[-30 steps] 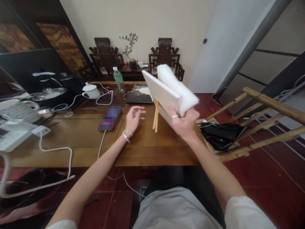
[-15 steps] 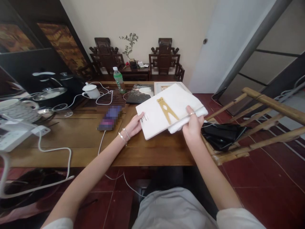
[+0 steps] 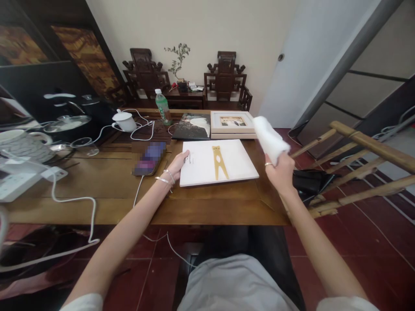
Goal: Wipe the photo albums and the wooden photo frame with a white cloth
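With fingers of the right hand (image 3: 280, 172) wrapped round a white cloth (image 3: 269, 138) right of centre and the left hand (image 3: 177, 166) pinching the white board (image 3: 202, 167) mid-frame by its left edge, looks like the steadying step, so probably just calls for a firm left grip next.

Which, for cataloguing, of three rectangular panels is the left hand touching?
The white panel with yellow cat shape, not the dark panel or pale framed picture.

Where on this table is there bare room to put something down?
Bare wood shows between the white panel and the near edge of the table, and just left of the phone. The left end is crowded with the power strip, patterned mug and pot.
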Demonstrator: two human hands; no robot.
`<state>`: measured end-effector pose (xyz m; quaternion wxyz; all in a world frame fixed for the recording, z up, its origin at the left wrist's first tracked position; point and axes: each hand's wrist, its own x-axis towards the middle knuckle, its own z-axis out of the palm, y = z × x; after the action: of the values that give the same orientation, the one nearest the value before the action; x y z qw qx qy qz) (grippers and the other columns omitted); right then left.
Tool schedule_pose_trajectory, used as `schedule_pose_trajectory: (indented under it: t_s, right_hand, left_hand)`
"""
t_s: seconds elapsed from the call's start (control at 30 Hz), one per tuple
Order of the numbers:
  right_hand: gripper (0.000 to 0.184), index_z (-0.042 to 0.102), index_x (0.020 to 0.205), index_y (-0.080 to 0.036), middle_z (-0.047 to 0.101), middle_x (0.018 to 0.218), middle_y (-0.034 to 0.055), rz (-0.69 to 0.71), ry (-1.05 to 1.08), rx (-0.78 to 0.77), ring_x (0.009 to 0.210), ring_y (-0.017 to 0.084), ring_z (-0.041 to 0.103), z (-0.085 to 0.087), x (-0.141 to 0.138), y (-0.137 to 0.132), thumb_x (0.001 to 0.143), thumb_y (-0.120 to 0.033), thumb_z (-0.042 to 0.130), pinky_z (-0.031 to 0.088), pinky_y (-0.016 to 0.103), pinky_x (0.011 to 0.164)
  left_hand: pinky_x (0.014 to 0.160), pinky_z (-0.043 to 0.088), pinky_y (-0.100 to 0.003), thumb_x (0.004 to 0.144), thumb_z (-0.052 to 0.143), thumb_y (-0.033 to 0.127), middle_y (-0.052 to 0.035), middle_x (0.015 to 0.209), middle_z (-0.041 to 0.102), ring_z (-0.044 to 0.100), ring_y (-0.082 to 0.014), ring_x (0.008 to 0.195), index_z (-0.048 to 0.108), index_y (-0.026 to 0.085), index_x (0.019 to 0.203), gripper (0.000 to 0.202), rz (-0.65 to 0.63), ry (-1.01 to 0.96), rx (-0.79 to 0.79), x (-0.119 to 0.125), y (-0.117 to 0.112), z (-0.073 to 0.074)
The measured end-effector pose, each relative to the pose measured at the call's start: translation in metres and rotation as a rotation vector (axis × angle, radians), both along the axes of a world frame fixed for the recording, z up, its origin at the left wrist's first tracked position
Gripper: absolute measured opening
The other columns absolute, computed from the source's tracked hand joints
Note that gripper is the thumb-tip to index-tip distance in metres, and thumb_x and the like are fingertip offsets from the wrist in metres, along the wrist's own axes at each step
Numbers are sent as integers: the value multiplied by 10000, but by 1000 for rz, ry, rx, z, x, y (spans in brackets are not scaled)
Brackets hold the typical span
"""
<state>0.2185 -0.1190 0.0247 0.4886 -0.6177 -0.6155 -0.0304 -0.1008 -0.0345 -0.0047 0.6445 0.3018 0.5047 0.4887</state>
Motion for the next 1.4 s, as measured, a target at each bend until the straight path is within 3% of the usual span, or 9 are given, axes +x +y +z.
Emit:
schedule_pose_trajectory:
  t_s: [0.1, 0.23, 0.43, 0.57, 0.73, 0.97, 1.1, 1.23, 1.4]
  right_hand:
    - [313, 638, 814, -204, 589, 1427, 148, 299, -475, -167, 1401, 325, 460, -4, -7, -6, 699, 30, 466, 322, 584, 1182]
    - [396, 705, 850, -192, 470, 1539, 109, 471, -735, -226, 1468, 349, 349, -14, -21, -10, 686, 70, 457, 283, 669, 1168]
    - [315, 745, 984, -182, 437, 1557, 123, 506, -771, -328, 1468, 408, 322, -23, -32, -10, 796, -31, 541, 320, 714, 1112]
    - [279, 742, 1018, -176, 433, 1561, 120, 486, -731, -336, 1474, 414, 306, -27, -39, -6, 861, -102, 524, 297, 719, 1118]
    - [273, 740, 1017, -181, 482, 1531, 129, 469, -682, -318, 1463, 395, 340, -31, -45, 1, 864, -116, 523, 255, 697, 1150]
    - [280, 738, 1050, -152, 459, 1547, 145, 477, -686, -311, 1488, 414, 271, -39, -44, 8, 867, -113, 530, 250, 697, 1147]
    - [290, 742, 1048, -164, 475, 1539, 126, 471, -698, -292, 1481, 415, 287, -41, -45, 8, 875, -109, 517, 260, 703, 1138]
    - [298, 747, 1057, -166, 471, 1541, 128, 461, -759, -294, 1468, 424, 312, -41, -47, 1, 853, -95, 542, 270, 702, 1133]
    - [308, 752, 1070, -185, 471, 1541, 128, 466, -798, -300, 1470, 412, 314, -39, -46, -6, 837, -96, 570, 269, 699, 1136]
  left_hand:
    - [699, 651, -348, 995, 550, 233, -107, 805, 776, 769, -238, 682, 676, 79, 1096, 224, -32, 20, -4, -1, 1, -1]
    - [661, 650, -364, 984, 571, 250, -101, 768, 771, 755, -237, 611, 673, 74, 1116, 243, -50, 60, 10, -6, 4, -5]
    - [578, 621, -308, 958, 598, 239, -73, 660, 735, 729, -219, 554, 691, 83, 1005, 188, -41, 122, -1, -8, 10, -9]
    - [659, 613, -333, 845, 742, 259, -106, 755, 750, 736, -233, 664, 678, 105, 911, 179, -60, 362, 99, -10, 10, -11]
    - [1009, 488, -459, 501, 964, 380, -170, 1155, 713, 638, -362, 1161, 623, 157, 1111, 733, 12, 824, 478, -18, 7, -23]
    - [1000, 466, -481, 737, 755, 594, -121, 971, 727, 651, -349, 1030, 663, 190, 991, 485, -94, 1273, 726, -22, 9, -36]
    - [1090, 407, -534, 882, 623, 494, -204, 1249, 647, 552, -381, 1240, 649, 131, 1143, 448, -159, 1484, 703, -16, 7, -42]
    - [1206, 280, -523, 977, 452, 388, -228, 1544, 407, 295, -365, 1484, 535, 73, 1354, 498, -281, 1484, 827, -14, 9, -49]
    - [1246, 220, -479, 1000, 364, 394, -188, 1575, 393, 267, -324, 1511, 474, 67, 1435, 555, -424, 1390, 857, -17, 15, -47]
